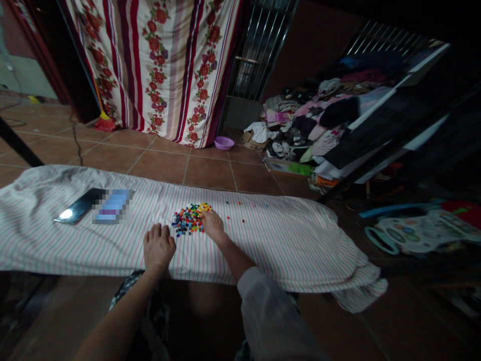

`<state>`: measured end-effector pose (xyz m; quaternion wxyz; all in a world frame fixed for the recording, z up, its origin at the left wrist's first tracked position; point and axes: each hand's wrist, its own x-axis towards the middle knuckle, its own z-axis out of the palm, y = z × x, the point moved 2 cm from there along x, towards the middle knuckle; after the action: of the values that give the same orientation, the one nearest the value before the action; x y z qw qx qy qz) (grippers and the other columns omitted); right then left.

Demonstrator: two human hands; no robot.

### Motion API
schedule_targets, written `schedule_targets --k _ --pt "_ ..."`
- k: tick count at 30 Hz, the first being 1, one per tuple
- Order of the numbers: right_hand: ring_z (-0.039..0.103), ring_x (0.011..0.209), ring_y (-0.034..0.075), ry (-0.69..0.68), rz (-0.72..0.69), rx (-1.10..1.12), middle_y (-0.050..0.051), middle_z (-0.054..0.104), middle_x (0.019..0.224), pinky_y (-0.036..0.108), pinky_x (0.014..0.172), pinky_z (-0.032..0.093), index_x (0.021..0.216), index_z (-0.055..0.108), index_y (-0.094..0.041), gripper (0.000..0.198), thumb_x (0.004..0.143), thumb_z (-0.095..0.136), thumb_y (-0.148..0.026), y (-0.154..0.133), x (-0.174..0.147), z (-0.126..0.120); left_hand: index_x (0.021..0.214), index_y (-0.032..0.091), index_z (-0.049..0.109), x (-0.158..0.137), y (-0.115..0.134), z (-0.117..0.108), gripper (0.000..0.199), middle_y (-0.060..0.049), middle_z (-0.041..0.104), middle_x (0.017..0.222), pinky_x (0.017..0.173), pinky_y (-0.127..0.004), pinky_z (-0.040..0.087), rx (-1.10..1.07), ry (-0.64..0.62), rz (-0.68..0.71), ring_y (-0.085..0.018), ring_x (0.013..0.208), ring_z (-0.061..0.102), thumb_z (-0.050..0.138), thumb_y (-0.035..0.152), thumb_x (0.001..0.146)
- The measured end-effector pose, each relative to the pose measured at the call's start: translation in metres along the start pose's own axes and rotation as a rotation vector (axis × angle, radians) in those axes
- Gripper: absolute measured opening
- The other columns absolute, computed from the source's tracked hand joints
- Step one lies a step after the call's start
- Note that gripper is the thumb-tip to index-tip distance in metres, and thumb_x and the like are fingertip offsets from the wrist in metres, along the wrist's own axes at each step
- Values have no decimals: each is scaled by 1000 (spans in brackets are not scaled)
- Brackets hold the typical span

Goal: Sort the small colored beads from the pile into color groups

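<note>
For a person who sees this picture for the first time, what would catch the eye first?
Probably the heap of small colourful pieces on the striped cloth, with the right hand at its right edge and the left hand resting nearby. Behind, a large flowered curtain hangs down, and an untidy pile of clothes lies to the right of it.

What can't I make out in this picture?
In the head view:
Exact shapes of the colourful pieces: too small.
Whether the right hand grips one: the hand itself hides that.
Details of the pixelated rectangle: covered by coarse blocks.
The rest of the left arm: cut off by the bottom edge.
</note>
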<state>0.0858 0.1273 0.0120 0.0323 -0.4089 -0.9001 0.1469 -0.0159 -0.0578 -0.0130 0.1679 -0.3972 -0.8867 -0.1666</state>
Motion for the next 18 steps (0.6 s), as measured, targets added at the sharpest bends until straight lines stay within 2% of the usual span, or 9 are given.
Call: schedule_targets --k 9,18 --pt "57 110 20 -16 -8 -65 7 67 113 28 89 43 108 72 -25 30 97 44 -27 -2 7 -3 113 14 62 0 0 1 32 -16 60 126 103 -44 36 27 11 20 -30 121 51 44 21 88" --pt "57 111 21 -65 14 -52 7 68 114 29 87 44 107 72 -25 25 93 53 -25 -9 15 -4 114 14 62 0 -1 1 33 -16 61 126 103 -44 36 40 25 17 -29 122 52 44 21 88"
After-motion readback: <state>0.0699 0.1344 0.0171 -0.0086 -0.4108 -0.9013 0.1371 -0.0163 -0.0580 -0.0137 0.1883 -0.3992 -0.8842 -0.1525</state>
